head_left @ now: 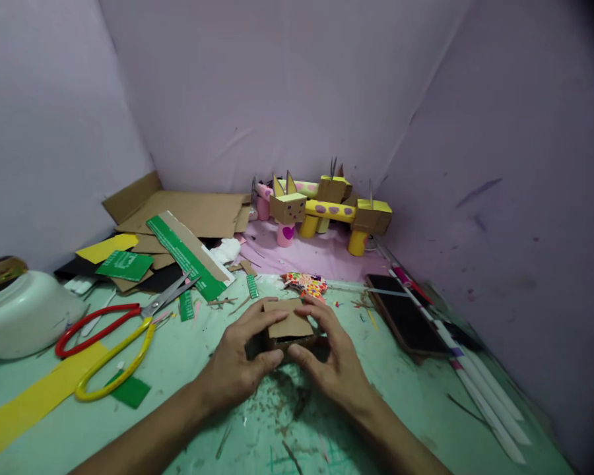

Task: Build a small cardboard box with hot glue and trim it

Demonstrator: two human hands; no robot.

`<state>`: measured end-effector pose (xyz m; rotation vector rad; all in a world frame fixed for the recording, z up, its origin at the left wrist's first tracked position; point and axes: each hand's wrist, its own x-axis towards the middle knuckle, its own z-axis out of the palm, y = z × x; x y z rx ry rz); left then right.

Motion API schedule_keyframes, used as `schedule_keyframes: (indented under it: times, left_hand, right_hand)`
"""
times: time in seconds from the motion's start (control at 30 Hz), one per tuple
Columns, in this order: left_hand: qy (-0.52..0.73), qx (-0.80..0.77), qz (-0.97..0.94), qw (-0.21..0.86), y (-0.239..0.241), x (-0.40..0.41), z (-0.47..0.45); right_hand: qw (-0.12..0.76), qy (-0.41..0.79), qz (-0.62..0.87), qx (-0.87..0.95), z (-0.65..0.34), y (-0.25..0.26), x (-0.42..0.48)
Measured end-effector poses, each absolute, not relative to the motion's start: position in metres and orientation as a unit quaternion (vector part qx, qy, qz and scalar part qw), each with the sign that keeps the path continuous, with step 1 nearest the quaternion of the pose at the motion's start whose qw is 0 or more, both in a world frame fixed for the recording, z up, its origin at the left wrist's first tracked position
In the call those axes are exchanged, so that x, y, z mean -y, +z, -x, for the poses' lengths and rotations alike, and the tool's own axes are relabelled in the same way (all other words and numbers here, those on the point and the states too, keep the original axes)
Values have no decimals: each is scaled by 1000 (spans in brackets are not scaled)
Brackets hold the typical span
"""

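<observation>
Green tabletop (420,399) underlies two hands (235,359), fingers (273,318) holding one box (293,322).

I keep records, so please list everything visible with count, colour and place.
Cardboard box: one, brown, front centre
Scissors: one pair, red and yellow, left
Phone: one, black, right
Sticks: several, white, far right
Animal figures: several, pink and yellow, back
Sheet: one, pink, under figures
Flat cardboard: several, brown, back left
Printed strip: one, green and brown, left
Green pieces: at least four, left
Yellow paper: two pieces, left
Rounded object: one, whitish, left edge
Patterned item: one, multicoloured, beyond box
Crumpled piece: one, white, beside strip
Table: one, green, below
Small scraps: many, mixed, across table
Walls: three, purplish, back and sides
Left hand: one, box's left side
Right hand: one, box's right side
</observation>
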<state>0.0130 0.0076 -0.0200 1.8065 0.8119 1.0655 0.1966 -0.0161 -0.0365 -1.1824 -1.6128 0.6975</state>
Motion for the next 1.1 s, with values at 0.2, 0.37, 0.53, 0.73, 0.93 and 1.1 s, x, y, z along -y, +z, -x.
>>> schedule_keyframes:
  times: [0.2,0.37,0.53,0.73,0.93,1.1]
  left_hand:
    - [447,-314,-698,463,-19,-8,-13]
    - [452,-317,-696,459,-23,-8,-11]
    - [428,-354,-694,458,-25,-10,-6]
    - [424,-349,-657,517,-26,-11,-3]
    - [424,-407,-635,501,-23,-12,-9]
    - [427,-434,-666,431,-10,-17,-14]
  right_hand:
    - [485,329,486,648,-200,-41,11]
    - [491,337,485,640,-199,-40,8]
    - [486,386,479,621,-201,-34,11]
    - [521,334,482,621,-204,-26,16]
    - [501,299,472,661,-206,-25,16]
    - [519,310,440,664,-205,-26,15]
